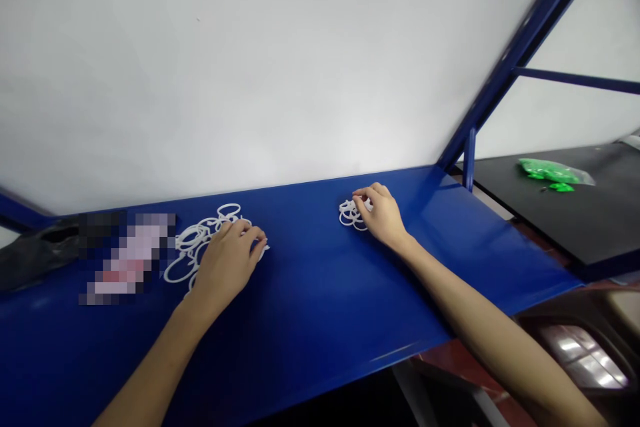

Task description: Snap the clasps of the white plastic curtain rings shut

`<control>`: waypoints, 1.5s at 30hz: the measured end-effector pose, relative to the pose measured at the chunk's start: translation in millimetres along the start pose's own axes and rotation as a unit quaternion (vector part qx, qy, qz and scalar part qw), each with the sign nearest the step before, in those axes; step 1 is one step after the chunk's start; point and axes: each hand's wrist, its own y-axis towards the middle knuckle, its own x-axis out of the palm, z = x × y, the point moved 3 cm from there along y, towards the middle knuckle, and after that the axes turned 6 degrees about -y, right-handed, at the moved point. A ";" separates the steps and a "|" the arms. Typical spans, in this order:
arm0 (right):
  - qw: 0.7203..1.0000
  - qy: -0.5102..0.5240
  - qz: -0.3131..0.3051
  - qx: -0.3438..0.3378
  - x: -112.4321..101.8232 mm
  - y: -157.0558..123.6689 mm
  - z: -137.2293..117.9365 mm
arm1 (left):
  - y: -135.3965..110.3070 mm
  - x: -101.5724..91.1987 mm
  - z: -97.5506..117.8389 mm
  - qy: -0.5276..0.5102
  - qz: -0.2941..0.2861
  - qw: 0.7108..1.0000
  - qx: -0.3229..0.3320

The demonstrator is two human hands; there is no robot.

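White plastic rings [180, 268], several of them, lie in a loose heap on the left part of the blue table [310, 293]. My left hand [227, 263] rests over the right side of this heap, its fingers curled and closed. A bit of a white ring shows at its fingertips; the rest is hidden under the hand. Farther right, a smaller cluster of white rings [349, 215] lies near the back of the table. Over its right edge is my right hand [383, 215], thumb and forefinger bent together around a white ring, partly covered by the fingers.
A black plastic bag [37, 253] lies at the far left, beside a blurred-out pinkish object [135, 253]. A white wall stands behind. Blue metal bars [500, 73] rise at the right. Beyond them, a black table [560, 220] holds a clear bag of green pieces [553, 172].
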 end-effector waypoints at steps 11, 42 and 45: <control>0.939 0.217 -0.233 -0.126 2.7 -48.1 -86.2 | -3.8 -4.5 44.7 -0.247 0.065 0.967 -0.002; 0.938 0.096 -0.152 -0.296 0.1 -57.1 -89.4 | -14.6 7.3 71.8 -0.351 0.056 0.934 -0.015; 0.948 0.128 -0.148 -0.249 1.0 -46.1 -82.4 | -8.3 5.5 65.0 -0.305 0.047 0.951 0.029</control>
